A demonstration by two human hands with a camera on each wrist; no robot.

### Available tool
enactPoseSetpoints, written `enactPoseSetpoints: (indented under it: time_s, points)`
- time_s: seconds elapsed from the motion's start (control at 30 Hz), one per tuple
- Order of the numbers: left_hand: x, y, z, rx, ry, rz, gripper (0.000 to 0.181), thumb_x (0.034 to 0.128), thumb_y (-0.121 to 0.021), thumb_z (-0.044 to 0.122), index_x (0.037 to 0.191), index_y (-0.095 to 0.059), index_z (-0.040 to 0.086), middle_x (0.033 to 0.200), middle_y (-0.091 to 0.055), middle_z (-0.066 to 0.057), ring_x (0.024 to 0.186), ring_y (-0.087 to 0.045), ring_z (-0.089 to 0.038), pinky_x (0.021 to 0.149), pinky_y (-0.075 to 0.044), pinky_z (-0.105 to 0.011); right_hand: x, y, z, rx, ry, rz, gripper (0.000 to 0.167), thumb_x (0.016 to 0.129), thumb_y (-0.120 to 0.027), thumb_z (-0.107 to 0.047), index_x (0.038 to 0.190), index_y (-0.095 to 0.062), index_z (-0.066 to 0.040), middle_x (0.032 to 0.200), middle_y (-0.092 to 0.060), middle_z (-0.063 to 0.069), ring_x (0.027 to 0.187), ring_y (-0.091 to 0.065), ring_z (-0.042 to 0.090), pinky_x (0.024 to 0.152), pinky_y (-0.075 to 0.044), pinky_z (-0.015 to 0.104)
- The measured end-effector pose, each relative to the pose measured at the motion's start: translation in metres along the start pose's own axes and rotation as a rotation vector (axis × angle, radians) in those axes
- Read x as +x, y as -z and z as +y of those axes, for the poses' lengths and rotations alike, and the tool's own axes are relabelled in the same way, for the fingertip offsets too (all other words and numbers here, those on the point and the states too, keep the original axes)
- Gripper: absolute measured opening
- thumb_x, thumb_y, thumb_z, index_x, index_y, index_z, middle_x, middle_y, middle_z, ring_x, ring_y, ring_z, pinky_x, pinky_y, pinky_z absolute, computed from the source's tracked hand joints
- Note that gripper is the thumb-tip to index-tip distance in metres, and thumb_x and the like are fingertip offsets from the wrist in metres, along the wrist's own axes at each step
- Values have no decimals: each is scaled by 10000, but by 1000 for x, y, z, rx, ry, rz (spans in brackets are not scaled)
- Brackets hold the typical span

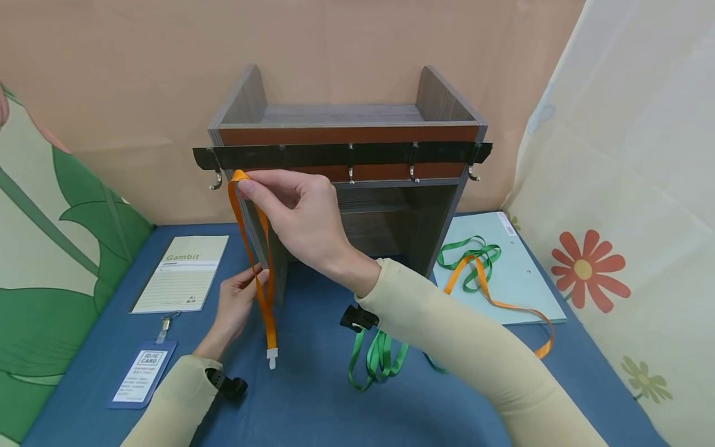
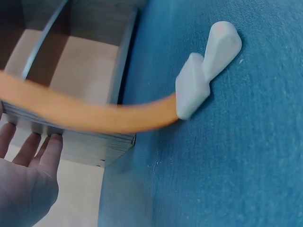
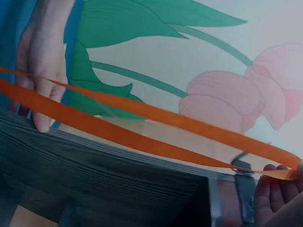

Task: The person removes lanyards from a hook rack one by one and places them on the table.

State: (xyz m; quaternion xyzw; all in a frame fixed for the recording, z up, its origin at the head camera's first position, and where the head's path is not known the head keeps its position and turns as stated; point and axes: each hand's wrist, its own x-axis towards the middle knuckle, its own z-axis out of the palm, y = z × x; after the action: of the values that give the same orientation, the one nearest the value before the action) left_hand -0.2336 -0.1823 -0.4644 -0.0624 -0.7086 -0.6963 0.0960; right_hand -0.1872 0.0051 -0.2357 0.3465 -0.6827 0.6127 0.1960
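Observation:
An orange lanyard (image 1: pixel 266 310) hangs as a loop from my right hand (image 1: pixel 304 214), its top pinched between thumb and index finger just right of the leftmost hook (image 1: pixel 216 180). The white plastic clip (image 2: pixel 193 85) dangles at its lower end, over the blue cloth. My left hand (image 1: pixel 234 304) is lower down, behind the hanging strap. Its fingers rest fairly straight against the outer side of the grey wooden shelf unit (image 2: pixel 113 149), and the thumb lies at the panel's front edge. A black rail (image 1: pixel 318 153) with several silver hooks crosses the unit's front.
To the left lie a "Gambit" notepad (image 1: pixel 181 273) and a blue ID card holder (image 1: pixel 142 375). A pale folder (image 1: pixel 519 279) at the right bears a green lanyard (image 1: pixel 466 242) and another orange lanyard (image 1: pixel 497 303). More green strap (image 1: pixel 380 360) lies partly under my right forearm.

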Motion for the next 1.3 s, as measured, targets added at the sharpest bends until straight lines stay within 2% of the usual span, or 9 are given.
enactPoseSetpoints:
  time_s: [0.13,0.23,0.4,0.53,0.63,0.8,0.9,1.1,1.3]
  points:
    - [-4,-3,10,-17,6,-35,397,938,-630,160,1245,-580,-87,1041,-668,80,927,-630,-64,790,-505,-247,2,9,-5,38,80,-1,202,904,-641,-13,1073,-672,94,984,-694,156,897,-661,84,805,-511,282]
    - [-6,-5,14,-41,4,-70,397,948,-611,136,1271,-552,-87,1077,-660,59,967,-632,-79,814,-496,-292,6,16,-11,56,101,1,199,900,-639,5,1067,-668,109,974,-691,172,883,-669,108,797,-518,303]
    - [2,-4,-3,-66,5,-63,392,948,-607,120,1278,-547,-83,1071,-661,78,969,-633,-74,794,-501,-253,13,27,-17,81,108,4,186,904,-626,21,1058,-667,117,946,-692,166,864,-676,183,800,-520,334]
    - [3,-5,-6,-73,2,-66,387,949,-603,114,1278,-548,-83,1073,-659,80,978,-629,-72,794,-498,-242,17,32,-21,65,118,4,185,904,-625,21,1056,-669,117,936,-696,154,861,-675,183,807,-517,339]
    - [3,-7,-2,-69,3,-80,390,948,-608,124,1275,-553,-80,1081,-657,71,979,-628,-75,803,-497,-259,19,36,-22,48,119,1,185,898,-633,20,1053,-673,114,928,-700,137,860,-672,159,807,-517,337]
    - [-2,-10,13,-48,5,-92,401,951,-605,128,1272,-543,-103,1064,-661,62,933,-638,-71,811,-501,-297,24,41,-23,26,125,-1,186,893,-640,23,1050,-677,115,926,-702,135,870,-673,176,821,-510,328]
    - [-5,-11,19,-27,7,-92,406,951,-608,141,1278,-543,-90,1114,-651,11,954,-628,-55,811,-498,-274,27,44,-23,20,126,1,184,898,-635,19,1048,-678,115,928,-703,133,873,-673,170,826,-508,325]
    - [-6,-12,21,1,11,-81,404,948,-614,154,1279,-551,-70,1225,-586,-167,987,-612,-38,806,-496,-251,31,50,-23,-7,149,12,172,904,-629,13,1033,-682,113,922,-703,128,863,-670,148,822,-509,333]
    - [-1,-7,12,-22,21,-82,409,944,-620,150,1284,-548,-65,1205,-611,-73,1004,-608,-46,812,-495,-260,37,57,-23,-24,167,39,167,896,-636,22,1025,-684,116,909,-704,134,859,-673,161,835,-504,333]
